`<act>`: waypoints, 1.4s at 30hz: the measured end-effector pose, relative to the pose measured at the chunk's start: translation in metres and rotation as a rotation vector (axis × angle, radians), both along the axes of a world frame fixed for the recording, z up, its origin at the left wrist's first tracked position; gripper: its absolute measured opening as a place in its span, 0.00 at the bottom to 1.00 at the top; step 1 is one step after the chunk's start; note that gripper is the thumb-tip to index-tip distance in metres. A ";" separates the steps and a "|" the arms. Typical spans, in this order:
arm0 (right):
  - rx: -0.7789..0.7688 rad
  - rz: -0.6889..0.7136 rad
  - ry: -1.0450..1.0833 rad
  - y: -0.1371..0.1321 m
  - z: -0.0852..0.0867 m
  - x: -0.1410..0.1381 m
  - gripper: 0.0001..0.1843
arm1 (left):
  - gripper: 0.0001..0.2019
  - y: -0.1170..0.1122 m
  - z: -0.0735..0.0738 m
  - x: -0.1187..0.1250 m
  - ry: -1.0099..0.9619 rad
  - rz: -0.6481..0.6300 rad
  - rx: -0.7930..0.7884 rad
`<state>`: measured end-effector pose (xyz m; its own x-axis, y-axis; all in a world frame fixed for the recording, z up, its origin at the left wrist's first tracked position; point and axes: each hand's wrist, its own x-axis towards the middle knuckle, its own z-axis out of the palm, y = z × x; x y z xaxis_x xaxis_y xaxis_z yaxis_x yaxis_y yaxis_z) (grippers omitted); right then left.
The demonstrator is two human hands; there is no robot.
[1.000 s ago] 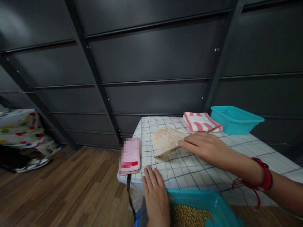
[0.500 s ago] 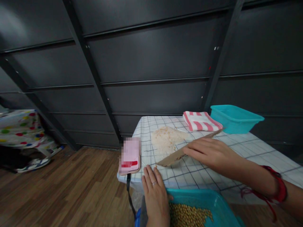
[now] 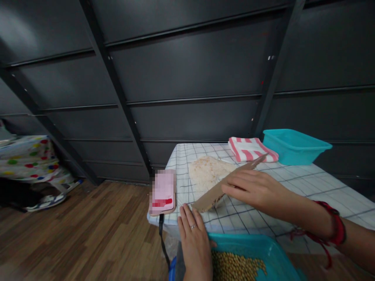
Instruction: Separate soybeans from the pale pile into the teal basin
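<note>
My right hand point(image 3: 252, 189) grips a strip of brown cardboard point(image 3: 211, 195), its lower edge near the checked tablecloth and its near end by my left fingertips. Beyond the cardboard lies a pile of white rice point(image 3: 206, 169) with some yellowish bits in it. My left hand point(image 3: 195, 238) has its fingers stretched out flat at the table's front edge, with the thumb over the rim of a teal basin point(image 3: 274, 253). Yellow-brown soybeans point(image 3: 237, 267) cover part of that basin's floor. My left palm hides the basin's left corner.
A phone in a pink case point(image 3: 162, 193) lies at the table's left edge, a black strap hanging below. Behind the rice are a folded pink-and-white striped towel point(image 3: 252, 149) and another teal basin point(image 3: 299, 150). A dark panelled wall point(image 3: 193, 78) stands behind. A person's foot shows at far left.
My right hand and the cardboard have shifted slightly left and toward me, and the cardboard's broad face shows more. My left hand stays at the table edge. The view has shifted slightly.
</note>
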<state>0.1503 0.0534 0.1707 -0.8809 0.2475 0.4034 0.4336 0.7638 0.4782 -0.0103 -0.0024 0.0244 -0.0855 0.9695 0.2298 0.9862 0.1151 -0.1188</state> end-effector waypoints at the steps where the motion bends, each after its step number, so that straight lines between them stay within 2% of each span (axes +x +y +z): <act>1: 0.012 -0.009 0.002 -0.001 0.002 0.003 0.13 | 0.40 0.000 -0.001 0.000 -0.002 0.002 0.000; 5: 0.072 -0.049 0.064 -0.009 0.007 0.016 0.15 | 0.44 0.001 -0.007 0.001 0.004 0.017 0.050; 8: 0.055 -0.097 0.065 -0.020 0.005 0.019 0.16 | 0.44 0.001 -0.007 0.001 0.006 0.002 0.052; 12: -0.001 -0.086 0.023 -0.036 -0.005 0.009 0.15 | 0.40 0.001 -0.005 0.001 -0.016 -0.008 0.021; 16: 0.085 -0.046 -0.004 -0.042 -0.017 -0.011 0.14 | 0.35 0.001 -0.009 0.001 -0.010 -0.006 0.058; 19: 0.126 -0.103 -0.057 -0.037 -0.026 -0.025 0.13 | 0.36 0.001 -0.011 0.001 -0.004 -0.017 0.071; 22: 0.114 -0.206 -0.105 -0.024 -0.026 -0.036 0.14 | 0.40 0.001 -0.012 0.001 0.007 -0.001 0.095; 27: 0.114 -0.269 -0.101 -0.007 -0.004 -0.037 0.17 | 0.41 0.002 -0.009 0.001 -0.020 -0.005 0.053; 32: 0.086 -0.205 -0.053 -0.026 0.014 -0.043 0.16 | 0.42 0.003 -0.018 0.002 -0.041 0.002 0.097; 37: 0.000 -0.157 -0.123 -0.040 0.001 -0.068 0.10 | 0.40 0.004 -0.029 0.003 -0.075 -0.020 0.132; 40: -0.016 -0.215 -0.161 -0.025 -0.010 -0.078 0.12 | 0.40 0.003 -0.024 0.002 -0.048 -0.028 0.118; 42: -0.013 -0.271 -0.172 -0.010 -0.010 -0.077 0.16 | 0.39 0.002 -0.016 0.001 -0.030 -0.025 0.103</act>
